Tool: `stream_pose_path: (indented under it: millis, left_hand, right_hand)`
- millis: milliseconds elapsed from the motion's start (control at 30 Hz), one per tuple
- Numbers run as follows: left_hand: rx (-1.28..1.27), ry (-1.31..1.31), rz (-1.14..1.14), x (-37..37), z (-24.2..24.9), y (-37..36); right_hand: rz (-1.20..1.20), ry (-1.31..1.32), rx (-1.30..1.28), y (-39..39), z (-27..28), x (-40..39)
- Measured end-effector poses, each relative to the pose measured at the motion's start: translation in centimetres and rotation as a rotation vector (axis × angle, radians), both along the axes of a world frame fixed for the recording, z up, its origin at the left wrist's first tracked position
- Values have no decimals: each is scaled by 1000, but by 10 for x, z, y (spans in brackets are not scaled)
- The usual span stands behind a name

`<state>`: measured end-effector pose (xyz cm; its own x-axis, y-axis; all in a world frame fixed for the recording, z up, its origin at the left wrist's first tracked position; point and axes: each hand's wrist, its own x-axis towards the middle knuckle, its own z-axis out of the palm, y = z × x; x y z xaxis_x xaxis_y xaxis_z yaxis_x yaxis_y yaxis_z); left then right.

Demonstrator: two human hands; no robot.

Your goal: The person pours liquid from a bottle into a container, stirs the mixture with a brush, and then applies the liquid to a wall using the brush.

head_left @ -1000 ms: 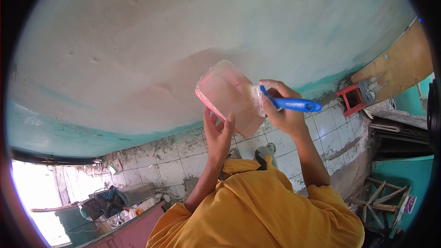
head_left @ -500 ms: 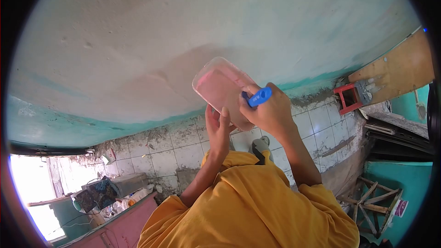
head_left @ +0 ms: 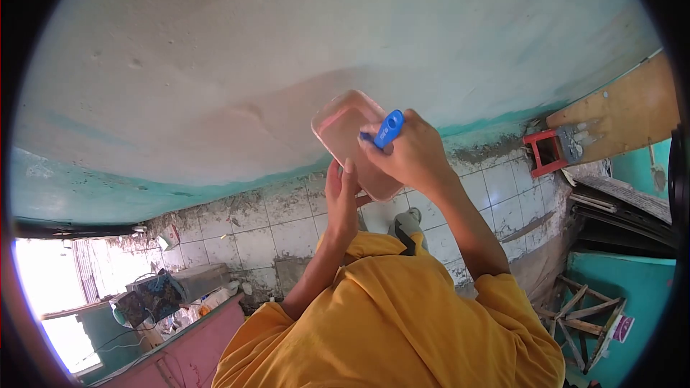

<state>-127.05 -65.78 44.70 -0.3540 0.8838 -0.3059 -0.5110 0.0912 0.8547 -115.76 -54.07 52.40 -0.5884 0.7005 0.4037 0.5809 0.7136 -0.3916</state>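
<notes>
Over the tub (head_left: 346, 131) the left hand (head_left: 341, 200) grips, the right hand (head_left: 415, 154) clasps a brush (head_left: 390, 129) (bristles hidden).

Soft daylight makes the room fairly bright. Far down and left of the fingers (head_left: 333, 178) of the left hand, the opening (head_left: 54, 273) glares white. Above those fingers, a soft shadow (head_left: 266, 111) crosses the wall (head_left: 251, 21). Farthest out, lines bend and corners go black.
</notes>
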Motion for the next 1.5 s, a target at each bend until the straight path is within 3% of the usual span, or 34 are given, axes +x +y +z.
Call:
stream_pose_path:
  millis: [133, 267, 333, 467, 567, 667, 733, 933, 1133, 1200, 1267, 1400, 1500]
  left_hand:
    - [-12, 40, 7, -6, 6, 1]
    - [-3, 73, -6, -9, 6, 0]
    - [-13, 68, -5, -9, 3, 0]
    - [-13, 65, 14, -13, 2, 1]
    - [-15, 93, -5, -16, 3, 2]
    - [-7, 77, -44, -11, 1, 1]
    - [-21, 78, -34, -13, -2, 1]
    - [-8, 91, -47, -15, 6, 2]
    - [-9, 104, -46, -20, 5, 2]
    - [-15, 130, -31, -22, 5, 1]
    - [-52, 144, -53, -22, 5, 1]
    - [-41, 95, -95, -20, 1, -1]
    - [-28, 54, -109, -22, 3, -5]
  right_hand:
    - [-119, -167, 50, 1, 7, 0]
    - [-1, -167, -5, -13, 4, 2]
    - [28, 7, 22, -7, -3, -3]
    - [-82, -33, 67, 3, -3, -2]
    - [-28, -109, -41, -6, -2, 2]
    - [60, 25, -12, -6, -2, -4]
    - [-112, -69, -37, 3, -3, -9]
    - [83, 139, 29, -11, -2, -9]
    - [-97, -35, 73, 0, 0, -4]
    - [-39, -65, 49, -7, -3, 1]
    - [109, 69, -21, -11, -12, 3]
    - [101, 171, -44, 1, 0, -9]
    - [-69, -105, 47, 9, 2, -3]
